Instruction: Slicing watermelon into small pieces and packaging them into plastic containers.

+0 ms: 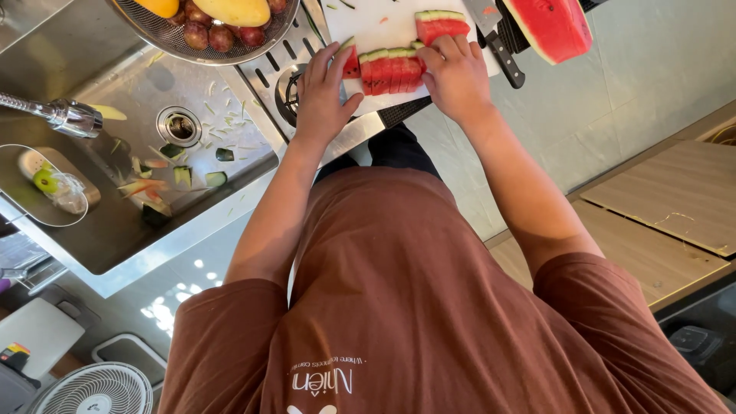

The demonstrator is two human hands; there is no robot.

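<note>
Both hands, left (322,96) and right (456,77), seemingly grip the watermelon slices (389,70) near the cutting board (376,27) edge.

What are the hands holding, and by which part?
Both hands, left hand and right hand, press the row of watermelon slices together from its two ends.

Under my left hand (322,96) and my right hand (458,77) the watermelon slices (391,70) look wet and glossy, red flesh against smooth green rind. The cutting board (376,27) is matt white plastic. Near its right edge the knife (494,38) has a shiny steel blade and dull black handle. The sink (115,222) is brushed metal, the colander (192,47) fine wire mesh. My brown shirt (406,307) is soft matt cloth.
</note>
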